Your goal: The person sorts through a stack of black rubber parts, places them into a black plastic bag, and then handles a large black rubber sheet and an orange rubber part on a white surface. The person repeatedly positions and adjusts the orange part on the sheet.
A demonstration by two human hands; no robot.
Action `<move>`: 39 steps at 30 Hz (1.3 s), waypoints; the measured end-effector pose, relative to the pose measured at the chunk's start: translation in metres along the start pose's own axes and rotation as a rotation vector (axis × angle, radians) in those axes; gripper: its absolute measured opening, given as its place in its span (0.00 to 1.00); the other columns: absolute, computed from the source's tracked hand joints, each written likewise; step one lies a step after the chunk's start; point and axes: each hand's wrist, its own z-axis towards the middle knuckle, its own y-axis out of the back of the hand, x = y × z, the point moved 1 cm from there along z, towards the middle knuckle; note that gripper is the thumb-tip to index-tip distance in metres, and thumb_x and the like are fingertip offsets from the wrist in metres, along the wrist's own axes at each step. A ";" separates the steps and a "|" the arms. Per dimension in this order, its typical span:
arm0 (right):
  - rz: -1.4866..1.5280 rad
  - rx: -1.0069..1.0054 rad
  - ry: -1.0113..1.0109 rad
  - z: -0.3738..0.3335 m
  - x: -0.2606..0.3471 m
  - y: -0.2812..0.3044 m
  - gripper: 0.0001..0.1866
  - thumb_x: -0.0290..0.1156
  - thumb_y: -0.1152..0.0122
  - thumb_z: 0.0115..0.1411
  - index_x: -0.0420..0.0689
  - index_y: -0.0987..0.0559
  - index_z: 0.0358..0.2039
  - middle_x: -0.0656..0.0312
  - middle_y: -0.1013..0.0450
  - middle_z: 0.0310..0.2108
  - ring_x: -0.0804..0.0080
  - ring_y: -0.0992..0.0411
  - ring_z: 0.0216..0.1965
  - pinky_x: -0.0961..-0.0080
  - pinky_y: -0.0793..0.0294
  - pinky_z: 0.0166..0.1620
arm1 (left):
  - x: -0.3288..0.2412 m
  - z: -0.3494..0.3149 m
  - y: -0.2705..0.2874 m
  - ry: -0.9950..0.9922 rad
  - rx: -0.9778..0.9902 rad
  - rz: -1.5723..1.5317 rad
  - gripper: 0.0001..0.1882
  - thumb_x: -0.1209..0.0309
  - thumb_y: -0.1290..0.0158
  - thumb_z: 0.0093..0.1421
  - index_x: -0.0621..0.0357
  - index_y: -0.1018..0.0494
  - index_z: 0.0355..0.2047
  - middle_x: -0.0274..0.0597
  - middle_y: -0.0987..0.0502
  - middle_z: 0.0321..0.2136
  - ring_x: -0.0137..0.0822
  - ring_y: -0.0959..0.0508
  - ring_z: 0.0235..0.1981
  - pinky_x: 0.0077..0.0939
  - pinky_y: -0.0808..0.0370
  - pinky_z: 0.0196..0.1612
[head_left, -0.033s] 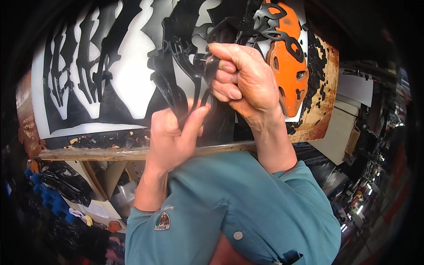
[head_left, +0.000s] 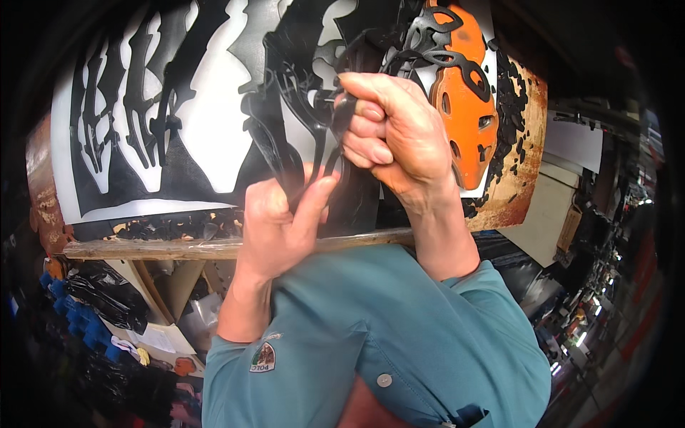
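Note:
Between my hands is a black, flexible cut-out piece [head_left: 275, 146] with long curved strips and openings. My left hand [head_left: 280, 221] is closed around its near end, thumb pressed on top. My right hand [head_left: 403, 132] is closed higher up, thumb over curled fingers, gripping a strip of the same piece. Exactly what lies inside the right fist is hidden. Just right of that hand lies an orange cutting die [head_left: 464, 143] with small holes. Looped black cut-outs [head_left: 467, 71] rest over its upper part.
A black sheet [head_left: 175, 196] with long cut-out gaps lies on a white board [head_left: 64, 164]. Small black scraps [head_left: 503, 143] litter the wooden surface on the right. The bench's wooden front edge [head_left: 157, 248] runs close to my body. Below left are black plastic bags [head_left: 107, 292].
Hardly anything differs. The black cut-out piece has shifted slightly between my hands, and both hands keep their hold.

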 end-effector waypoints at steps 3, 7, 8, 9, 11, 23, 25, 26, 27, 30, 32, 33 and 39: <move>-0.634 0.094 0.631 -0.003 0.007 -0.004 0.12 0.27 0.45 0.70 0.37 0.25 0.28 0.66 0.38 0.14 0.76 0.39 0.12 0.76 0.44 0.18 | -0.001 -0.004 0.003 0.058 0.007 -0.137 0.08 0.74 0.43 0.70 0.69 0.18 0.41 0.36 0.21 0.24 0.25 0.25 0.20 0.20 0.30 0.23; -1.185 0.397 0.952 -0.012 0.009 -0.006 0.05 0.20 0.40 0.58 0.35 0.26 0.26 0.60 0.35 0.19 0.65 0.34 0.16 0.67 0.38 0.20 | -0.003 0.005 0.016 -0.003 -0.075 -0.220 0.10 0.71 0.41 0.69 0.68 0.18 0.43 0.41 0.21 0.27 0.30 0.21 0.26 0.24 0.26 0.30; -1.218 0.395 0.952 -0.014 0.009 -0.006 0.07 0.19 0.40 0.57 0.36 0.27 0.24 0.60 0.37 0.18 0.64 0.35 0.16 0.66 0.39 0.19 | -0.005 0.010 0.020 -0.155 -0.078 -0.104 0.10 0.70 0.41 0.68 0.68 0.18 0.42 0.41 0.21 0.30 0.31 0.20 0.30 0.25 0.25 0.34; -1.261 0.411 0.949 -0.014 0.007 -0.006 0.08 0.18 0.40 0.56 0.36 0.28 0.23 0.59 0.38 0.18 0.63 0.37 0.15 0.66 0.40 0.19 | -0.006 0.012 0.025 -0.094 -0.119 -0.147 0.10 0.70 0.40 0.67 0.68 0.20 0.41 0.42 0.20 0.34 0.32 0.21 0.34 0.27 0.25 0.38; -1.242 0.365 0.918 -0.013 -0.002 -0.006 0.15 0.22 0.35 0.57 0.40 0.33 0.19 0.59 0.38 0.16 0.60 0.35 0.15 0.65 0.36 0.18 | -0.008 0.015 0.025 0.021 -0.105 -0.240 0.08 0.72 0.42 0.68 0.67 0.22 0.39 0.38 0.20 0.31 0.28 0.22 0.31 0.22 0.26 0.37; -1.215 0.267 0.623 -0.019 -0.012 0.012 0.11 0.25 0.36 0.60 0.40 0.28 0.23 0.56 0.31 0.21 0.55 0.30 0.21 0.62 0.30 0.25 | 0.015 0.018 0.015 0.072 -0.063 -0.326 0.08 0.75 0.47 0.71 0.65 0.23 0.33 0.35 0.22 0.27 0.25 0.25 0.29 0.24 0.29 0.32; -1.299 0.249 0.583 -0.021 -0.011 0.008 0.11 0.27 0.36 0.61 0.40 0.27 0.24 0.55 0.30 0.22 0.56 0.28 0.23 0.62 0.29 0.26 | 0.014 0.018 0.013 0.069 -0.043 -0.384 0.08 0.76 0.47 0.70 0.65 0.23 0.33 0.38 0.22 0.27 0.27 0.25 0.28 0.25 0.29 0.31; -1.379 0.242 0.566 -0.023 -0.010 0.006 0.12 0.28 0.36 0.61 0.40 0.27 0.24 0.55 0.30 0.22 0.56 0.27 0.24 0.62 0.28 0.26 | 0.012 0.018 0.012 0.059 -0.043 -0.294 0.07 0.76 0.47 0.70 0.65 0.23 0.33 0.38 0.22 0.26 0.29 0.26 0.27 0.26 0.30 0.31; -1.460 0.235 0.550 -0.023 -0.009 0.006 0.12 0.29 0.35 0.62 0.40 0.27 0.24 0.55 0.29 0.23 0.57 0.26 0.24 0.61 0.28 0.27 | 0.012 0.018 0.013 0.047 -0.048 -0.237 0.07 0.76 0.47 0.69 0.65 0.24 0.32 0.39 0.23 0.25 0.30 0.26 0.26 0.27 0.30 0.30; -1.524 0.355 0.540 -0.018 -0.009 0.010 0.16 0.34 0.36 0.65 0.40 0.28 0.23 0.54 0.30 0.21 0.53 0.26 0.24 0.60 0.28 0.26 | 0.012 0.020 0.020 0.016 0.009 -0.137 0.06 0.77 0.45 0.65 0.64 0.24 0.30 0.41 0.25 0.23 0.36 0.26 0.23 0.30 0.31 0.28; -1.404 0.506 0.499 -0.010 -0.007 0.021 0.17 0.35 0.38 0.66 0.40 0.28 0.23 0.53 0.32 0.19 0.51 0.26 0.24 0.60 0.28 0.27 | 0.017 0.024 0.030 -0.006 0.143 -0.099 0.05 0.77 0.44 0.63 0.63 0.24 0.29 0.42 0.25 0.23 0.40 0.26 0.22 0.32 0.31 0.27; -1.290 0.609 0.422 -0.004 -0.004 0.030 0.18 0.35 0.40 0.68 0.40 0.30 0.22 0.52 0.34 0.18 0.47 0.30 0.22 0.58 0.30 0.25 | 0.021 0.028 0.036 -0.019 0.244 -0.080 0.05 0.76 0.44 0.62 0.62 0.24 0.29 0.41 0.25 0.22 0.41 0.26 0.22 0.33 0.30 0.27; -1.013 0.821 0.302 0.002 0.020 0.067 0.21 0.31 0.42 0.70 0.39 0.34 0.20 0.53 0.38 0.17 0.47 0.36 0.18 0.55 0.39 0.23 | 0.036 0.047 0.068 0.288 0.490 -0.451 0.04 0.75 0.43 0.63 0.60 0.25 0.31 0.47 0.19 0.36 0.42 0.17 0.35 0.39 0.20 0.39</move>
